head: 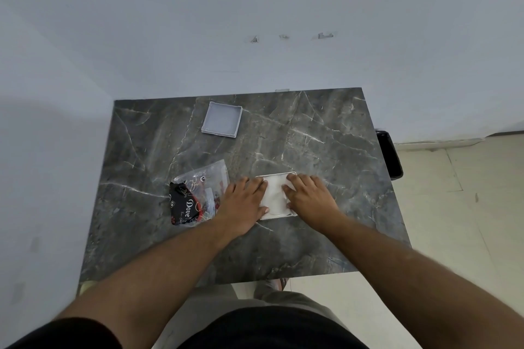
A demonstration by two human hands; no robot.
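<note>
A small square white box point(276, 195) with white material inside lies on the dark marble table point(312, 150). My left hand point(243, 201) lies flat on its left side, fingers straight. On its right side my right hand point(309, 195) presses down, fingers extended over the white material. Both hands hide the box's side edges. At the far side of the table rests a clear square plastic lid or tray point(222, 119), apart from both hands.
A clear plastic bag point(195, 195) with a black and red packet inside sits just left of my left hand. A black bin point(392, 156) stands beside the table's right edge. A white wall runs behind and to the left; pale floor lies to the right.
</note>
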